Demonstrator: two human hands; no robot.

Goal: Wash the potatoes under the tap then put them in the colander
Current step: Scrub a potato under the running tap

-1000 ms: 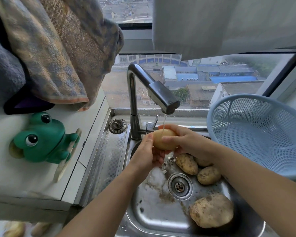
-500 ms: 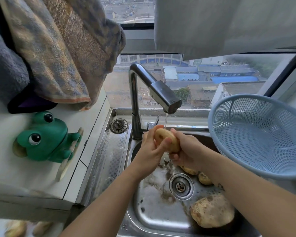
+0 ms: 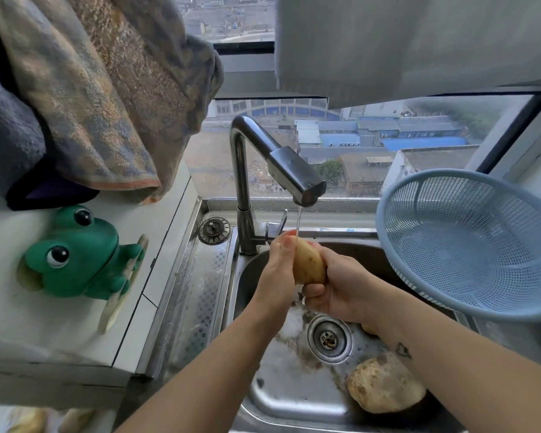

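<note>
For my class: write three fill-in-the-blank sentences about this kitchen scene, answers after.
1. The left hand and right hand hold a smooth yellow potato under the steel ____.
2. The round plastic mesh colander is ____ in colour.
3. A large dirty potato lies in the steel ____.
Answers: tap; blue; sink.

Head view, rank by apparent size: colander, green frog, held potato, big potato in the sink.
1. Blue colander
2. Green frog
3. Big potato on the sink floor
4. Held potato

The order of 3 and 4 is unsure: the held potato is partly covered and farther from the camera.
</note>
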